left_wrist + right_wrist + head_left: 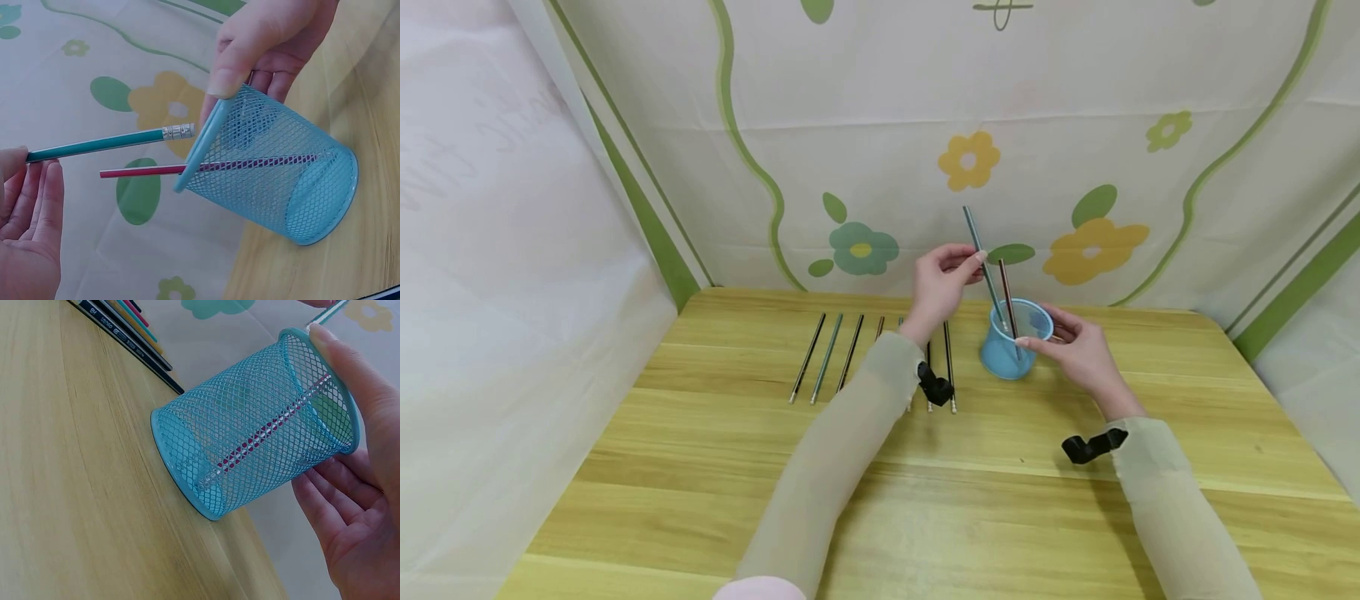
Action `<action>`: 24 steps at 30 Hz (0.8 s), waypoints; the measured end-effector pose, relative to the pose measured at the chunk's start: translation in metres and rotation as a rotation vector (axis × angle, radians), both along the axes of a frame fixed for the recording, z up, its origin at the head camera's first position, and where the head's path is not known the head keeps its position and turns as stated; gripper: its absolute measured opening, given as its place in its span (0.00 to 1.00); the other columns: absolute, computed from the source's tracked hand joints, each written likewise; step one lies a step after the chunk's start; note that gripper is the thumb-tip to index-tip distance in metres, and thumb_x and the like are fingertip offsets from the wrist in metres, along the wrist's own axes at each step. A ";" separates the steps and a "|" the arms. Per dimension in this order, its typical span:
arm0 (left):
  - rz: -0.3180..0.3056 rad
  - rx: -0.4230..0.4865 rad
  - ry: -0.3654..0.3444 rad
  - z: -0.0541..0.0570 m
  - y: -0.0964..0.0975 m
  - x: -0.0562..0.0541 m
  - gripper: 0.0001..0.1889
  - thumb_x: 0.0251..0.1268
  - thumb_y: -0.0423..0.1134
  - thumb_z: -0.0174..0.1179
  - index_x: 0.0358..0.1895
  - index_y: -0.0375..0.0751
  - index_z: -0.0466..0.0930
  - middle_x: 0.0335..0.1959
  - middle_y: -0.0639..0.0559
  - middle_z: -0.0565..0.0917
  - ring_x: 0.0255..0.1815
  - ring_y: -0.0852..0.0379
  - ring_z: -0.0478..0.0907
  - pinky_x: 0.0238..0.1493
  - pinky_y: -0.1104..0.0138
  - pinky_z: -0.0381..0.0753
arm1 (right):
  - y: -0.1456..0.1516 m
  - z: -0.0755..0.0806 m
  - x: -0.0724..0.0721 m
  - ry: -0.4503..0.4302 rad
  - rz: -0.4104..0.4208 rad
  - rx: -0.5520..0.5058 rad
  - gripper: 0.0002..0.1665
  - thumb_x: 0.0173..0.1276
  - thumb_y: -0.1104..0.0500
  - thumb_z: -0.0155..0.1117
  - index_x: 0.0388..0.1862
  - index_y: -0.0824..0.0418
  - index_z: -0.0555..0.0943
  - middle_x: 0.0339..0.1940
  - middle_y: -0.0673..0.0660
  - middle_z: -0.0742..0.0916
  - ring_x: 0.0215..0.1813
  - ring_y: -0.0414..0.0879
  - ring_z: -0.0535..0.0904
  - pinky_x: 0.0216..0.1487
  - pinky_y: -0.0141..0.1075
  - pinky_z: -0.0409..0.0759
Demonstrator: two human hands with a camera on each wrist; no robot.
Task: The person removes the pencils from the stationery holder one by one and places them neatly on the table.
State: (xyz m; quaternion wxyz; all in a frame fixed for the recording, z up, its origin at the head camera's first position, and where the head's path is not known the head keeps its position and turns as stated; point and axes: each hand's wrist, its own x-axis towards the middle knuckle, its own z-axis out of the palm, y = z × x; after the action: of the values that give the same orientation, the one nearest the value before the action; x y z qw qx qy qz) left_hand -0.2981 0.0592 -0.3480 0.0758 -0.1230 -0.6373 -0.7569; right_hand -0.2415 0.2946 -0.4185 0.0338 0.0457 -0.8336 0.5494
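Note:
My left hand (938, 287) pinches a teal pencil (94, 146) between thumb and fingers. The pencil slants with its silver ferrule and white eraser end down, right at the rim of a light-blue mesh pencil cup (269, 169). Inside the cup leans a dark red pencil (140, 171), its upper part sticking out over the rim. My right hand (1078, 354) grips the cup from the right, thumb at the rim and fingers behind the wall. The cup stands on the wooden table (1000, 533).
Left of the cup lies a row of several pencils (807, 358), dark and teal, side by side with eraser ends toward me; my left forearm hides some. A flower-printed curtain (880, 167) rises behind the table, and another white curtain (512, 333) hangs at the left.

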 end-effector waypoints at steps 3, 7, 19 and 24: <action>0.005 0.012 -0.007 0.003 -0.003 0.001 0.09 0.68 0.35 0.69 0.46 0.33 0.85 0.36 0.47 0.87 0.35 0.53 0.86 0.42 0.66 0.88 | 0.000 0.000 0.000 0.000 -0.001 -0.001 0.45 0.67 0.52 0.76 0.78 0.60 0.67 0.72 0.65 0.75 0.68 0.60 0.74 0.50 0.22 0.79; 0.009 0.024 -0.010 0.005 -0.009 0.002 0.09 0.67 0.34 0.69 0.46 0.33 0.85 0.36 0.46 0.87 0.34 0.52 0.87 0.42 0.64 0.88 | 0.001 0.001 0.001 -0.001 -0.001 0.009 0.46 0.67 0.51 0.76 0.78 0.61 0.67 0.72 0.65 0.75 0.68 0.60 0.74 0.51 0.21 0.79; 0.020 -0.001 -0.004 -0.001 -0.032 0.002 0.09 0.67 0.33 0.70 0.45 0.32 0.85 0.37 0.44 0.87 0.33 0.51 0.86 0.41 0.63 0.89 | 0.001 0.001 0.002 -0.004 -0.011 0.022 0.48 0.65 0.47 0.77 0.77 0.62 0.68 0.71 0.65 0.76 0.68 0.60 0.74 0.50 0.21 0.79; 0.022 -0.017 0.013 -0.010 -0.047 0.002 0.09 0.67 0.34 0.70 0.44 0.32 0.85 0.37 0.43 0.87 0.34 0.50 0.86 0.42 0.62 0.89 | 0.001 0.001 0.001 -0.003 -0.004 0.014 0.48 0.65 0.46 0.77 0.78 0.61 0.67 0.71 0.65 0.76 0.68 0.60 0.74 0.50 0.21 0.79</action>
State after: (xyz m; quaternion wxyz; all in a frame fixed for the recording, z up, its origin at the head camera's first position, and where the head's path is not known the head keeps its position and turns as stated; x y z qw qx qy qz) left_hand -0.2957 0.0126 -0.3577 0.0871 -0.1217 -0.6445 -0.7498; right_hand -0.2404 0.2960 -0.4177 0.0333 0.0435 -0.8377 0.5434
